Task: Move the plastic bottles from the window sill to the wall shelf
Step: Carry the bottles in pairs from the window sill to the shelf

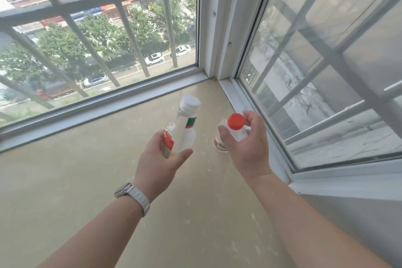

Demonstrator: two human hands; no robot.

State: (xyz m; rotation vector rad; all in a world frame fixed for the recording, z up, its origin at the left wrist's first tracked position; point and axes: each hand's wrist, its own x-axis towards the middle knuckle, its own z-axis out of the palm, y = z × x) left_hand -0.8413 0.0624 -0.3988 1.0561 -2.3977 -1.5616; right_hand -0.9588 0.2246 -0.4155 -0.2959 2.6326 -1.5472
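Left hand point(162, 156) already has fingers wrapped round two bottles point(185, 128), right hand point(245, 143) pinching the red-capped bottle point(233, 129) upright by its neck, sill point(108, 180) just below.

Corner bay of two white-framed glass windows point(208, 35), grey metal security bars point(97, 0) outside both panes. Glossy beige stone window sill point(65, 180) fills the foreground. Daylight; green street trees point(104, 32) and parked white cars point(154, 59) far below.
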